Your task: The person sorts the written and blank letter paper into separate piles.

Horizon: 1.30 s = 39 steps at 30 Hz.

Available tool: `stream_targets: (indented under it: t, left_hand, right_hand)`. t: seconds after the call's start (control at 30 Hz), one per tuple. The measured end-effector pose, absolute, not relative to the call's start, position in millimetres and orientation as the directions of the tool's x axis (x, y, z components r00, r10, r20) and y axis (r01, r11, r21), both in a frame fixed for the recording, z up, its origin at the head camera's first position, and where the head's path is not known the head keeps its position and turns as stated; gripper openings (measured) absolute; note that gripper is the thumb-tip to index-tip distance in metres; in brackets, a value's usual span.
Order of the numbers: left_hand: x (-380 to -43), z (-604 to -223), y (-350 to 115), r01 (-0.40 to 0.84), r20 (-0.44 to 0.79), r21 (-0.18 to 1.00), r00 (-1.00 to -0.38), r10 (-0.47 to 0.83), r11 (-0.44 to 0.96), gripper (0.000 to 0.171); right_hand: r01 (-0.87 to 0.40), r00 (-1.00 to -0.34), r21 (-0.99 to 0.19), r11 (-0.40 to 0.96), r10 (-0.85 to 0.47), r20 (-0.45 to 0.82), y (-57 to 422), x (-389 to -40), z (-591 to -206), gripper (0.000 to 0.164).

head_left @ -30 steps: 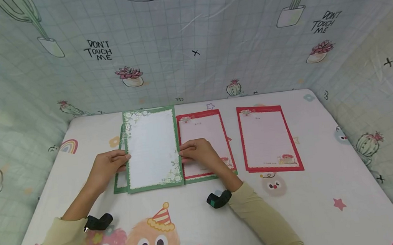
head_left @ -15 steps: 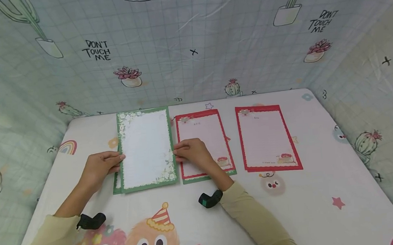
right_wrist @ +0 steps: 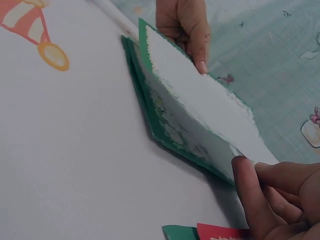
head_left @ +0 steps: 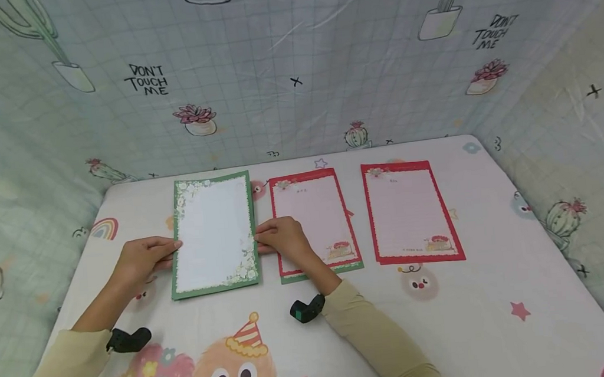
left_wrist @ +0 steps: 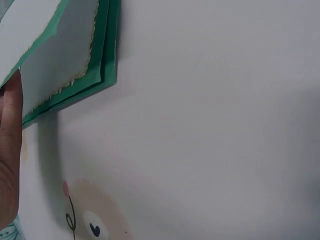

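Observation:
Both hands hold a green-bordered sheet of paper (head_left: 212,237) with white flowers printed in two corners. My left hand (head_left: 148,260) pinches its left edge, and my right hand (head_left: 285,240) pinches the right edge. The right wrist view shows this sheet raised and tilted above a small stack of green-bordered sheets (right_wrist: 172,135) on the table. A corner of that stack (left_wrist: 95,70) also appears in the left wrist view, below the lifted sheet. From the head view the held sheet hides the stack.
Right of the held sheet lies a red-bordered sheet (head_left: 305,224) with a green edge showing beneath it. Another red-bordered pile (head_left: 410,215) lies farther right. The white table cover (head_left: 497,226) has cartoon prints, and a cactus-patterned cloth (head_left: 271,66) hangs behind.
Both hands have moved left with the green-bordered sheet. It now covers the green sheets that showed at its left side, and it no longer adjoins the red-bordered sheet.

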<state>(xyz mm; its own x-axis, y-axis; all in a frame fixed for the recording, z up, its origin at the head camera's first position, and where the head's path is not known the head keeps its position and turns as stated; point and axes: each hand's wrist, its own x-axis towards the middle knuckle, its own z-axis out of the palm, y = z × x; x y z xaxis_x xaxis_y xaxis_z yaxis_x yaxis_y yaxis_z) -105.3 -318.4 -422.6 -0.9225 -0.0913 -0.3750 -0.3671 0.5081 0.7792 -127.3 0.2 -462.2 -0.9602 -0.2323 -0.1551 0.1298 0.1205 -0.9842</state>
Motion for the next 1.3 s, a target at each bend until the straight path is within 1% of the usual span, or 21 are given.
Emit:
stream_targets:
  t: [0.23, 0.47, 0.57, 0.8, 0.97, 1.1, 1.3]
  left_hand:
    - [-108.3, -431.3, -325.0, -0.385, -0.384, 0.77, -0.916, -0.111, 0.51, 0.06]
    - [-111.2, -434.5, -325.9, -0.395, -0.399, 0.765, -0.911, -0.107, 0.508, 0.062]
    - [-113.1, -433.9, -326.7, -0.381, -0.397, 0.753, -0.913, -0.091, 0.536, 0.062]
    - [-116.3, -439.5, -323.0, -0.312, -0.348, 0.768, -0.936, -0.045, 0.56, 0.05]
    - [-118.6, -436.9, -321.3, -0.303, -0.341, 0.748, -0.939, -0.05, 0.59, 0.05]
    - [-120.1, -435.0, -319.6, -0.316, -0.358, 0.734, -0.932, -0.053, 0.601, 0.051]
    - [-122.7, -433.0, -318.0, -0.3, -0.353, 0.717, -0.935, -0.044, 0.629, 0.046]
  right_hand:
    - [0.13, -0.956, -0.98, 0.154, -0.244, -0.165, -10.3, -127.1, -470.2, 0.015]
    - [0.136, -0.959, -0.975, 0.175, -0.225, -0.174, -11.2, -127.7, -466.2, 0.016]
    - [0.138, -0.96, -0.971, 0.195, -0.216, -0.18, -11.2, -128.3, -465.1, 0.016]
    - [0.129, -0.963, -0.965, 0.227, -0.202, -0.177, -11.7, -129.2, -466.8, 0.014]
    - [0.129, -0.963, -0.968, 0.217, -0.205, -0.174, -12.1, -129.9, -464.9, 0.015]
    - [0.129, -0.963, -0.969, 0.212, -0.206, -0.174, -11.5, -130.1, -464.4, 0.017]
    - [0.122, -0.965, -0.97, 0.211, -0.203, -0.166, -11.8, -131.4, -463.3, 0.017]
